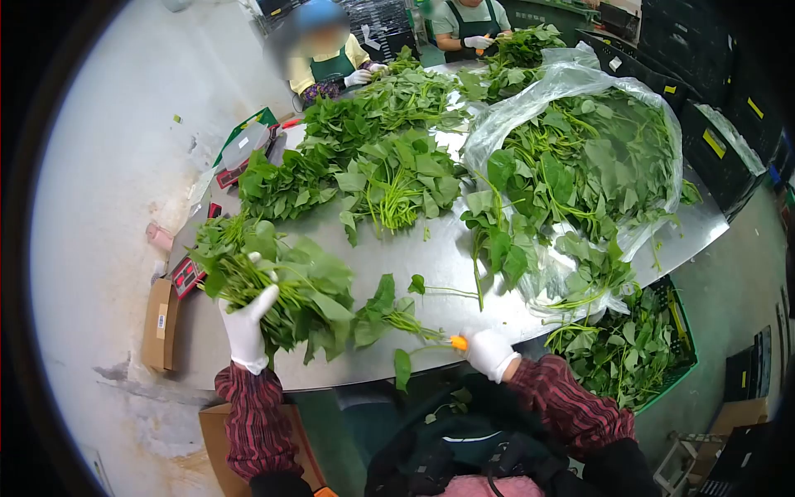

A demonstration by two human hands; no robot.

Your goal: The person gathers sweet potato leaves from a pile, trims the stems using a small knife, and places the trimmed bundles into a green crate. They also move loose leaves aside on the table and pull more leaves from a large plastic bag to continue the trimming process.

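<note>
My left hand, in a white glove, is wrapped around the stems of a thick bunch of leafy greens over the table's near left side. At the near edge, my gloved right hand is closed on a small orange tool, whose kind I cannot tell. Just left of that tool lies a small sprig of greens, its stems reaching toward my right fingers. A single leaf on a long stem lies a little farther up the metal table.
Bundled greens cover the table's far left and middle. A large clear plastic bag of loose greens spreads over the right side. A green crate of greens stands below right. Red scales line the left edge. Two gloved co-workers stand opposite.
</note>
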